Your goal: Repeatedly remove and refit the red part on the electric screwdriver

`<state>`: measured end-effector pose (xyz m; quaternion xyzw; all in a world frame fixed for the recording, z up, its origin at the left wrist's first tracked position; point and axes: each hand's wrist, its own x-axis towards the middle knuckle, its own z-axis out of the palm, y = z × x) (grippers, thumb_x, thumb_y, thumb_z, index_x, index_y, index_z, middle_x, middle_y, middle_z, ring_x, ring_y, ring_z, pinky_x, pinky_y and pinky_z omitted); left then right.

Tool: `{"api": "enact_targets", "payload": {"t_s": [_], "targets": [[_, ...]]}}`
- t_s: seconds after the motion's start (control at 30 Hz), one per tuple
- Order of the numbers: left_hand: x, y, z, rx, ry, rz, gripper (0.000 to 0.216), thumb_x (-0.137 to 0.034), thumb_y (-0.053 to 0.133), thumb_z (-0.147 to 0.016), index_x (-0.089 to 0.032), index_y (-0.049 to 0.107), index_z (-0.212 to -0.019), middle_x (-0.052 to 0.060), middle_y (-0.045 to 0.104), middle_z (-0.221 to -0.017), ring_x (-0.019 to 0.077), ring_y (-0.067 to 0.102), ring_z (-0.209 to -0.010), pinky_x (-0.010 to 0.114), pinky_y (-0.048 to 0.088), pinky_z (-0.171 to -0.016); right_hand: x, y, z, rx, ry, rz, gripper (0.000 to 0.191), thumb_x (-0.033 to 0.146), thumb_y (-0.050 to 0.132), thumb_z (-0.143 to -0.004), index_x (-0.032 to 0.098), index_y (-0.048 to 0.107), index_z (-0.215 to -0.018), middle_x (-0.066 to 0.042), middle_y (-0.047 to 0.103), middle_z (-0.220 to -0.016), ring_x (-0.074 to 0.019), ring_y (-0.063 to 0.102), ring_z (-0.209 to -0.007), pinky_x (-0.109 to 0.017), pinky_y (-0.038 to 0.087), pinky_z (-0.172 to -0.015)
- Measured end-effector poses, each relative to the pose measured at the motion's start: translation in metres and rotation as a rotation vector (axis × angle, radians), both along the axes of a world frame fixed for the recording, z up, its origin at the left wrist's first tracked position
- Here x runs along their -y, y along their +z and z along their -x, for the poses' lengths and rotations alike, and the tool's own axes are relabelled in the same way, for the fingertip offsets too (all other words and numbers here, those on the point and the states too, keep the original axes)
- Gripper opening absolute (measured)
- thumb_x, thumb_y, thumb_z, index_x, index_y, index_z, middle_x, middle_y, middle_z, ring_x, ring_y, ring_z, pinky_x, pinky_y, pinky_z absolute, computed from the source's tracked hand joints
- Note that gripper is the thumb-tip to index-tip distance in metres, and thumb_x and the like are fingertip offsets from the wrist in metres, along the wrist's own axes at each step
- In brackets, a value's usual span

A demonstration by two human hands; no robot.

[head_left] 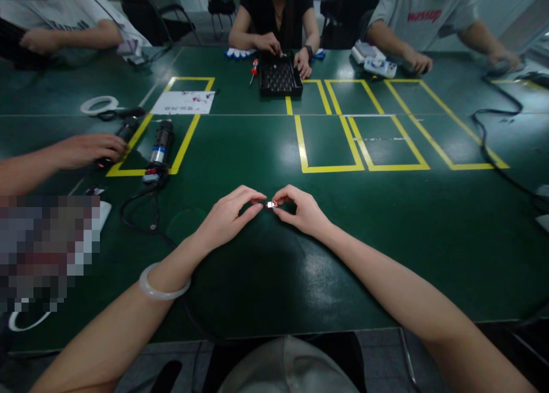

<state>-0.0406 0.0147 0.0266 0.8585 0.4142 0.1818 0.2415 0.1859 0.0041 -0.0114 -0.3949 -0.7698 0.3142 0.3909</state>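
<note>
A tiny shiny part (271, 205), pale metal with a reddish-copper end, is held just above the green table (266, 290) in front of me. My right hand (302, 211) pinches its right end between thumb and index finger. From the other side, the thumb and fingertips of my left hand (229, 214) close on its left end. What kind of part it is, I cannot make out. A pale bangle (159, 293) circles my left wrist.
A corded electric screwdriver (158, 150) lies left, near a co-worker's hand (88, 149) on another dark tool (126, 130). Yellow tape (330, 169) marks rectangles. Across the table, a person handles a black compartment tray (281, 90) beside a red-handled screwdriver (254, 70). A paper sheet (171, 103) lies far left.
</note>
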Motion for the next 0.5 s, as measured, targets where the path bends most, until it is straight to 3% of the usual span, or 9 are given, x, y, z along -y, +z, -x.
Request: {"api": "enact_targets", "payload": {"t_s": [0.1, 0.27, 0.37, 0.5], "targets": [[-0.019, 0.000, 0.023, -0.095, 0.151, -0.108, 0.041, -0.044, 0.040, -0.099, -0.018, 0.061, -0.123, 0.010, 0.059, -0.125, 0.0245, 0.054, -0.119, 0.037, 0.040, -0.104, -0.001, -0.003, -0.001, -0.031, -0.024, 0.011, 0.011, 0.016, 0.062, -0.085, 0.018, 0.060, -0.095, -0.004, 0.066, -0.094, -0.0169, 0.063, -0.086, -0.031, 0.050, -0.081], [-0.052, -0.002, 0.091, -0.353, 0.666, -0.265, 0.059, -0.048, 0.048, -0.092, -0.011, 0.048, -0.138, 0.019, 0.044, -0.144, 0.0383, 0.043, -0.129, 0.052, 0.035, -0.105, -0.002, -0.004, 0.000, -0.040, -0.035, 0.027, 0.010, 0.017, 0.063, -0.084, 0.019, 0.060, -0.094, -0.004, 0.066, -0.093, -0.0164, 0.063, -0.085, -0.031, 0.051, -0.081], [-0.064, -0.005, 0.130, -0.491, 0.843, -0.162, 0.070, -0.056, 0.050, -0.089, -0.010, 0.041, -0.141, 0.021, 0.039, -0.147, 0.0433, 0.044, -0.125, 0.056, 0.039, -0.096, -0.002, -0.004, 0.000, -0.033, -0.032, 0.028, 0.010, 0.017, 0.063, -0.084, 0.019, 0.060, -0.094, -0.004, 0.066, -0.093, -0.0162, 0.063, -0.085, -0.031, 0.051, -0.080], [-0.075, -0.011, 0.159, -0.576, 0.922, 0.052, 0.078, -0.072, 0.042, -0.086, -0.009, 0.045, -0.132, 0.020, 0.051, -0.127, 0.0419, 0.051, -0.111, 0.053, 0.042, -0.083, -0.001, -0.005, 0.001, -0.040, -0.020, 0.018, 0.010, 0.017, 0.062, -0.084, 0.019, 0.060, -0.094, -0.004, 0.066, -0.094, -0.0162, 0.063, -0.085, -0.031, 0.051, -0.080]]}}
